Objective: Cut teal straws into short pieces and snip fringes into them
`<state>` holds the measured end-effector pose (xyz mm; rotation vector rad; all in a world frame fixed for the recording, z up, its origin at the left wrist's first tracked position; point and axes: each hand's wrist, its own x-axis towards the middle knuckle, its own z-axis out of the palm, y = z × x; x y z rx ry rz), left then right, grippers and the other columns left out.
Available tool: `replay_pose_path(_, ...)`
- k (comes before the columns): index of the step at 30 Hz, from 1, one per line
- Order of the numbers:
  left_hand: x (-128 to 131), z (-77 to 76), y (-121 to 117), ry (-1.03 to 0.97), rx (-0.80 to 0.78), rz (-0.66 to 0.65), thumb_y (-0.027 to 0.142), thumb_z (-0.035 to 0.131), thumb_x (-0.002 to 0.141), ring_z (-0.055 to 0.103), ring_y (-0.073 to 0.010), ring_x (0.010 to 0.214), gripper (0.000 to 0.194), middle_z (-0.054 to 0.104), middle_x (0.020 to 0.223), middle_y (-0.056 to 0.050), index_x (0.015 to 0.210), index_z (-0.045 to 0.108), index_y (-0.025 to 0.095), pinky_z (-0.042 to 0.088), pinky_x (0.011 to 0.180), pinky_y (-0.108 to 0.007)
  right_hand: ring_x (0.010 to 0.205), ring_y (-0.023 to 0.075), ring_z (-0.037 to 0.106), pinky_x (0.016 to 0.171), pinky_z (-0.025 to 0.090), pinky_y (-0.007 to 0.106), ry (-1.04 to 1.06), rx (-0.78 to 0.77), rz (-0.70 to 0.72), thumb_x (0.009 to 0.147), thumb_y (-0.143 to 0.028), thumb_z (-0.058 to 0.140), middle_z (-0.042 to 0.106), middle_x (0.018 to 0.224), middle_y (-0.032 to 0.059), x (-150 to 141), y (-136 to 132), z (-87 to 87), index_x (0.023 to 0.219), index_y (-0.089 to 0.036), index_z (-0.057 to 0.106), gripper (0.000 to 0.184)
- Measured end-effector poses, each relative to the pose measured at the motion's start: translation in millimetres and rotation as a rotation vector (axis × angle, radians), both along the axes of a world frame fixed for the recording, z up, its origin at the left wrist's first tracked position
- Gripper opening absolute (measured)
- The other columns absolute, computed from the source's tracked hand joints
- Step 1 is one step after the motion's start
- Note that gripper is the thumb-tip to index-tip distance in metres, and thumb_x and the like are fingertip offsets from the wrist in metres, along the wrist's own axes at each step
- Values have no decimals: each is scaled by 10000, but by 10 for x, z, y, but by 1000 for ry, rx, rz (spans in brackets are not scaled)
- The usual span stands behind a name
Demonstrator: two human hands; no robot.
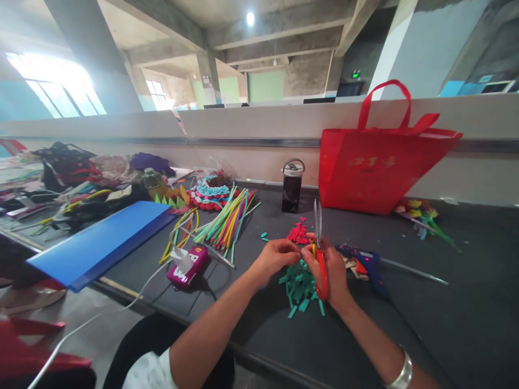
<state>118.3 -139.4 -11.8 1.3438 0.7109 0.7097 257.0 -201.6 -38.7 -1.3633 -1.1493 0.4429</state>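
My right hand [333,270] is closed round red-handled scissors [318,243], whose blades point straight up. My left hand [277,258] is pinched beside it, fingertips meeting the right hand's over a small piece I cannot make out. Under both hands lies a heap of green paper strips [299,285] on the dark table [446,319]. A smaller pile of red paper bits [298,233] lies just beyond the hands.
A blue glue gun [365,263] lies right of my right hand. A red tote bag [377,162] and a dark bottle [292,186] stand at the back. Coloured sticks [227,219], a pink box [187,266] and a blue sheet [101,240] lie left. Paper flowers [421,213] lie far right.
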Motion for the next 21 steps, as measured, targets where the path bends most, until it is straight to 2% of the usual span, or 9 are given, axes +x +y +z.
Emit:
replay_pose_path(5, -22, 7, 25, -210, -154, 33, 224, 742, 635, 499, -84, 538, 120, 589, 599, 13, 702, 680, 146, 371, 560, -226, 643, 163, 621, 683, 515, 304, -130, 9, -101, 835, -428, 589, 665, 793, 14, 2, -23, 5, 1174, -176, 565, 423)
replay_pose_path(9, -19, 41, 50, -367, -319, 145, 216, 803, 596, 537, -81, 568, 205, 616, 657, 16, 746, 677, 157, 405, 577, -218, 817, 214, 668, 774, 513, 351, -328, -27, -182, 842, -387, 562, 697, 978, 83, 19, -36, 8, 1205, -166, 557, 425)
replay_pose_path(14, 2, 65, 66, -521, -310, 181, 192, 809, 601, 568, -92, 616, 213, 629, 665, 5, 754, 664, 154, 419, 586, -210, 869, 218, 660, 791, 518, 355, -487, -69, -144, 824, -252, 544, 683, 1020, 79, 2, -42, 10, 1205, -194, 561, 387)
replay_pose_path(21, 1, 30, 76, -533, -273, 166, 194, 790, 623, 573, -98, 607, 211, 630, 667, 10, 742, 620, 155, 429, 607, -226, 1050, 253, 613, 890, 498, 396, -630, -113, -106, 744, -106, 546, 650, 1146, 87, -30, -44, -4, 1216, -207, 559, 483)
